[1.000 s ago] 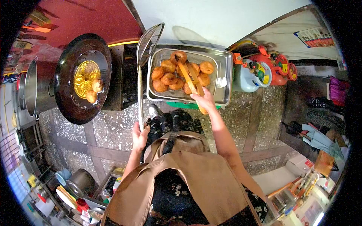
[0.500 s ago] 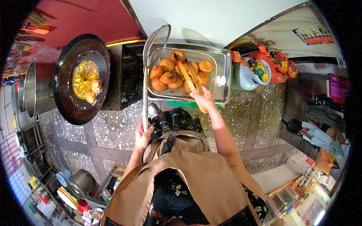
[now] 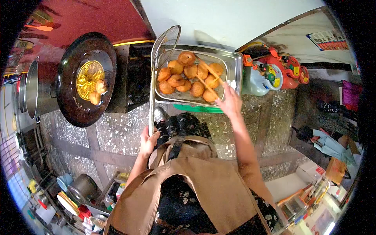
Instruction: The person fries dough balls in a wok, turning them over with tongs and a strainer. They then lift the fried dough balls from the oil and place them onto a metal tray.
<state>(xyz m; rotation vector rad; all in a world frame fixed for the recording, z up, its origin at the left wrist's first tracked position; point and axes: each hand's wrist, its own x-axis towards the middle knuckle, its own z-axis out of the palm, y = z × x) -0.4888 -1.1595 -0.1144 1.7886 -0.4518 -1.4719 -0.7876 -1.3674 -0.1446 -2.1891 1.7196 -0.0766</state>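
Observation:
My right hand [image 3: 231, 102] is closed on a pair of wooden tongs [image 3: 209, 69], their two arms spread apart over the tray. Round golden-brown fried pastries [image 3: 186, 58] lie there on a wire rack, and the tong arms overlap those on the right. The metal tray [image 3: 237, 64] has a crumpled white scrap near its right side. My left hand [image 3: 149, 141] grips the lower end of a long handle. That handle belongs to a wire-mesh skimmer [image 3: 166, 46], held upright along the tray's left edge with its round mesh at the top.
On the left stands a dark wok [image 3: 64, 78] of oil, with a perforated yellow disc [image 3: 84, 91] and a few pale fried pieces [image 3: 95, 98]. Gas cylinders [image 3: 256, 80] stand right of the tray. A metal pot [image 3: 32, 90] sits beyond the wok.
My right hand has moved right, and the tongs' arms have spread wider apart. My left hand keeps its hold on the skimmer. The whole view has shifted slightly.

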